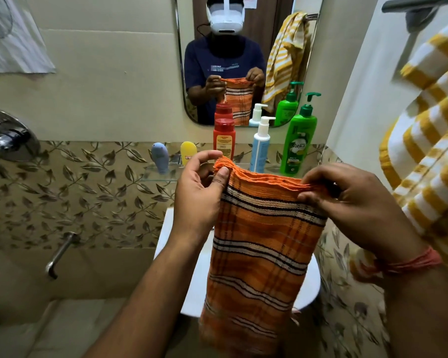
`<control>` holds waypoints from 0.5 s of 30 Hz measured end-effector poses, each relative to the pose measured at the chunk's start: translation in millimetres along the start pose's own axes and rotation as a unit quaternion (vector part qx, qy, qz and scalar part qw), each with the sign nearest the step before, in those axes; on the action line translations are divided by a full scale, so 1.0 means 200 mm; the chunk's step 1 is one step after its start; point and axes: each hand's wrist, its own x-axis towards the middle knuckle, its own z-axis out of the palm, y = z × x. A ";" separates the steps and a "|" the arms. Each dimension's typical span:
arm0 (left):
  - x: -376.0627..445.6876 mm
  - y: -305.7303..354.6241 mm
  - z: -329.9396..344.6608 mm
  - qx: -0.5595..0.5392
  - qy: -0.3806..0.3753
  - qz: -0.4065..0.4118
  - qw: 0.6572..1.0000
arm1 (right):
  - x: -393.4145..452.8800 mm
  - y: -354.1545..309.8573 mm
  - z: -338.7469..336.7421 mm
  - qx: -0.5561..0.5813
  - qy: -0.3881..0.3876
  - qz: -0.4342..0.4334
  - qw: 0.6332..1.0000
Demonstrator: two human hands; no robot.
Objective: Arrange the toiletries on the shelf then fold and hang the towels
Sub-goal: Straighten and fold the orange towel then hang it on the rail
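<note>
An orange towel (259, 249) with black and white stripes hangs folded in front of me. My left hand (199, 192) pinches its top left corner. Its top right edge is pinched by my right hand (357, 202). Behind the towel, a glass shelf (158, 174) holds a blue tube (160, 156), a yellow tube (188, 152), a red bottle (224, 139), a light blue pump bottle (260, 146) and a green pump bottle (299, 140). A yellow and white striped towel (429, 120) hangs on a rail (419, 6) at the right.
A mirror (243, 60) above the shelf reflects a person and both towels. A white basin (305, 288) sits below the orange towel. A chrome tap (60, 254) and mixer (5, 138) stick out of the tiled wall on the left.
</note>
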 end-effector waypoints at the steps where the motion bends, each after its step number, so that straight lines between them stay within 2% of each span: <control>1: -0.01 0.01 0.00 0.003 -0.004 0.013 1.000 | 0.00 0.02 -0.01 -0.004 -0.004 0.002 1.000; 4: -0.05 0.08 -0.01 0.006 -0.008 0.072 0.997 | -0.01 0.04 -0.03 0.034 0.018 0.023 0.999; 8: -0.09 0.15 -0.01 0.002 0.011 0.146 0.989 | -0.01 0.00 -0.05 0.198 0.063 0.012 0.978; 13: -0.10 0.21 -0.01 -0.017 0.037 0.256 0.966 | -0.02 -0.10 -0.04 0.387 0.087 -0.043 0.917; 15: -0.06 0.21 -0.02 -0.023 0.050 0.251 0.966 | 0.01 -0.13 -0.01 0.413 0.112 -0.025 0.904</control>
